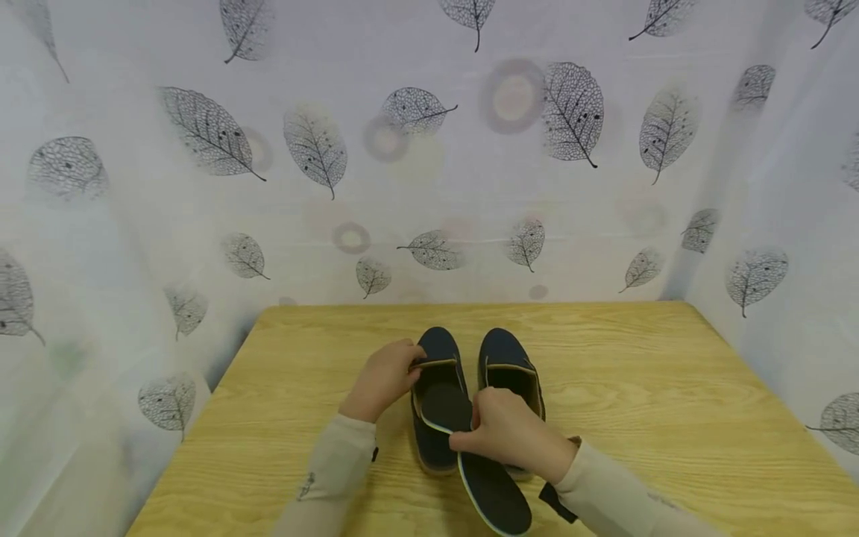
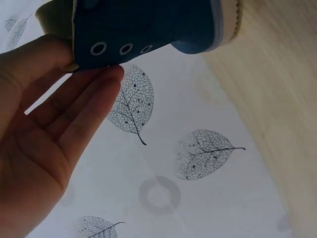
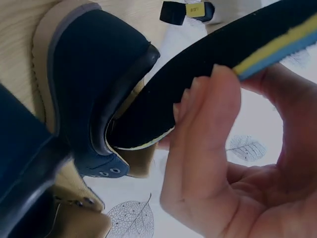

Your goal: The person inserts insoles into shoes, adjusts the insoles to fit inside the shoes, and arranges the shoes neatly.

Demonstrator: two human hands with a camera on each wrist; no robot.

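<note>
Two dark blue slip-on style shoes stand side by side on the table, toes pointing away. At the left shoe, my left hand pinches the edge of the opening by the tongue; in the left wrist view the shoe shows metal eyelets above the fingertips. My right hand grips a black insole at its middle, between thumb and fingers. One end of the insole sits inside the left shoe's opening, while the other sticks out toward me, tilted up. The right shoe stands untouched beside it.
Under everything is a light wood-grain table. A white leaf-print curtain hangs behind and along both sides. A black strap hangs at the right wrist.
</note>
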